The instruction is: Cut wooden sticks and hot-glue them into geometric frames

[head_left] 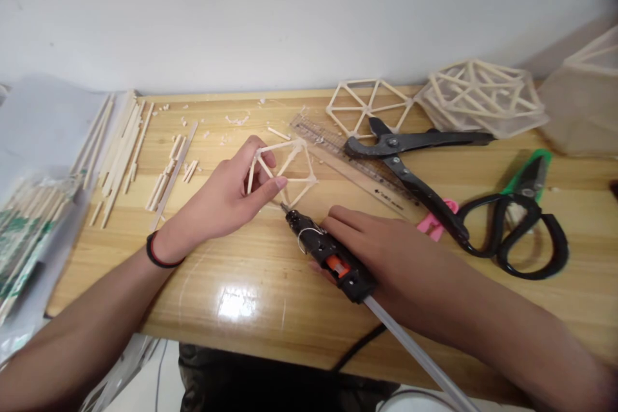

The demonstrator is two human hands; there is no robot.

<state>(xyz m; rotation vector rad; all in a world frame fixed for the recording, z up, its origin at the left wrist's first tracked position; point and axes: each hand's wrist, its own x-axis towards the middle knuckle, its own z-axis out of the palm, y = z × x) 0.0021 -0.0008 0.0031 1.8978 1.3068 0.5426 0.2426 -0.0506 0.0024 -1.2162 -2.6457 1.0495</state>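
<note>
Between the thumb and fingers of my left hand is a small frame of wooden sticks, joined at the corners and tilted up off the table. My right hand is wrapped round a black hot glue gun, with a long clear glue stick coming out of its back end. The gun's metal nozzle meets or nearly meets the lower edge of the frame, close below my left thumb; whether they touch I cannot tell. Some fingers of my right hand are hidden behind the gun.
Loose wooden sticks and short cut pieces lie at left, near a bag of sticks. Rulers, black cutters, a pink clip and scissors lie at right. Finished stick frames rest along the wall.
</note>
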